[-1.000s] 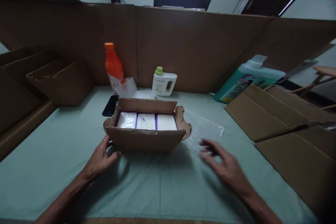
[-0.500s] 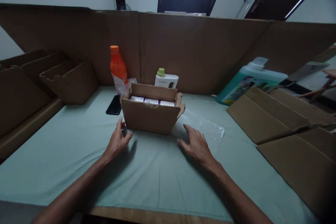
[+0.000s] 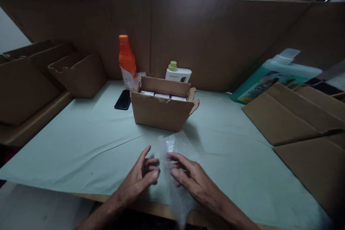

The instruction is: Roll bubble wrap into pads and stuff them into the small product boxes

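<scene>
A clear sheet of bubble wrap [image 3: 179, 143] stretches from in front of the open cardboard box [image 3: 159, 113] down over the table's front edge. My right hand [image 3: 192, 178] has its curled fingers and thumb on the sheet, gripping it; the fingertips are slightly blurred. Just left of the wrap, my left hand [image 3: 140, 176] is open, its fingers apart and nothing in them. Inside the box stand several white packs [image 3: 162, 96] with purple edges, only their tops showing.
Behind the box are an orange bottle [image 3: 127, 59] and a white bottle with a green cap [image 3: 178, 74]. A phone [image 3: 123, 100] lies left of it. Cardboard boxes [image 3: 78, 75] line the left; a teal jug [image 3: 269, 77] and folded cardboard [image 3: 291, 115] occupy the right.
The bubble wrap has come from beside the box to the front of the table with my right hand. Both hands have drawn nearer and closer together. The view has tilted down.
</scene>
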Demonstrator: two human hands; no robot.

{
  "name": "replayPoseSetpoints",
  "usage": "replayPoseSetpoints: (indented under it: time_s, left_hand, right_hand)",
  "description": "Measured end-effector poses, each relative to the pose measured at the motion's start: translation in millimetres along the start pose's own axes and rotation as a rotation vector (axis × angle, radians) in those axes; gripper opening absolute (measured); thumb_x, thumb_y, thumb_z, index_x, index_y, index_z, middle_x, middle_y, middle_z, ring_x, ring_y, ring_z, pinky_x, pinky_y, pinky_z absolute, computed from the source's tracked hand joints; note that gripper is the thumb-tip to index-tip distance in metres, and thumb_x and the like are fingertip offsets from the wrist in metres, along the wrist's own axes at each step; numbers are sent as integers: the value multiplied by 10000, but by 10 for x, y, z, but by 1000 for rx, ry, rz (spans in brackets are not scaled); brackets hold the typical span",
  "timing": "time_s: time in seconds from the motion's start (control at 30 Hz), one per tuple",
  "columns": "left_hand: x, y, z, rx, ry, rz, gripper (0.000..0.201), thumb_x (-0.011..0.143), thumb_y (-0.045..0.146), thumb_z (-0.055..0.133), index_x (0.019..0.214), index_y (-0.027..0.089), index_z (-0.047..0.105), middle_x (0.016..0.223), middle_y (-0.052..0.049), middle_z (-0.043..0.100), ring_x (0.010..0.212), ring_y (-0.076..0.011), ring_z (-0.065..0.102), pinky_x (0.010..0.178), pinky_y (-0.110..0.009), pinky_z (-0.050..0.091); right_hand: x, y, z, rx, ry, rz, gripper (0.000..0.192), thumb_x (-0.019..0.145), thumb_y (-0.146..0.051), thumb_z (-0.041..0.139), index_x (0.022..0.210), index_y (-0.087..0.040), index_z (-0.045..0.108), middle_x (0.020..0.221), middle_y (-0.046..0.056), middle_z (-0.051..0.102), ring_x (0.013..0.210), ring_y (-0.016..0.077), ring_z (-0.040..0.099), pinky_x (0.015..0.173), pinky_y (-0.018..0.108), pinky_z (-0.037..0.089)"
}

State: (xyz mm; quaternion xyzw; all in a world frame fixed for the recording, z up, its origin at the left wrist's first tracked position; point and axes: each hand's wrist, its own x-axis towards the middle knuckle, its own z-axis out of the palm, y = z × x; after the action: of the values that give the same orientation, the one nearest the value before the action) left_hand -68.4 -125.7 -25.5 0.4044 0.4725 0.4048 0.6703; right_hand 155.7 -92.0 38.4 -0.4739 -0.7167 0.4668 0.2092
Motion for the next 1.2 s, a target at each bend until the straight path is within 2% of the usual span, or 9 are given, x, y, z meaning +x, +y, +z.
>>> replayPoseSetpoints:
  time_s: [0.1,0.2,0.33,0.57,0.7,0.8,0.93,1.07,1.2]
  left_hand:
    - [90,62,-129,123,122,43,1084,780,575,702,1585,150,113,1273,-180,595,1139,-287,616,1028,-482,468]
    - [156,137,-431,337,322,138,966,792,555,676,1558,171,231,1310,-174,574,1153,-294,601,1032,-503,462]
    - [469,334,-765,484,511,332,876,802,480,686,1539,216,292,1487,-188,454,1305,-330,517,989,-482,503]
    - [1523,694,-707,558,401,479,647,861,197,549,1490,201,394,1312,-140,626,1156,-270,614,952,-445,532]
    - [1811,785,-704,588,419,470,671,841,153,568,1491,184,401,1319,-145,625,1167,-287,610,1013,-482,501]
    - [1644,716,-787,670,439,439,751,829,185,621,1529,191,348,1397,-169,573,1241,-326,574,1044,-519,477]
    - [955,357,-848,1031,374,516,646,874,280,607,1489,226,416,1425,-152,560,1304,-338,527,1077,-546,443]
    - [374,-8,-737,1332,160,545,437,919,317,583,1345,225,568,1441,-132,566,1361,-340,481,1132,-568,376]
    - [245,-95,-656,1450,140,506,399,940,313,568,1329,225,586,1481,-132,542,1394,-349,450,1166,-599,305]
  right_hand:
    - [58,-106,22,115,22,-96,390,987,-489,495,1229,-252,690,1266,94,698,1149,244,663,956,391,553]
    - [184,145,-177,-42,320,-79,334,936,-473,557,1094,-226,717,1207,111,711,1116,269,665,921,411,560]
    - [605,539,-383,-176,510,-19,618,813,-530,642,1304,-158,591,1267,176,674,1093,328,666,852,448,567]
    - [1545,738,-496,-139,501,-40,637,746,-515,648,1250,-137,554,1139,180,723,941,318,694,785,433,565]
    - [1792,785,-713,-167,501,-38,633,737,-477,658,1268,-146,559,1174,178,712,975,319,680,812,440,558]
    - [1655,820,-768,-194,513,-11,608,785,-456,629,1299,-138,560,1222,200,688,1035,343,665,881,495,539]
    - [1093,835,-508,-408,490,-210,444,898,-392,572,1283,-173,607,1340,172,638,1212,332,602,1027,534,472]
    - [623,797,-35,-655,276,-448,335,966,-325,548,1264,-198,634,1410,137,606,1257,294,579,1027,516,479]
    - [406,853,147,-784,121,-431,398,978,-324,546,1349,-190,602,1469,153,559,1347,317,513,1043,528,464]
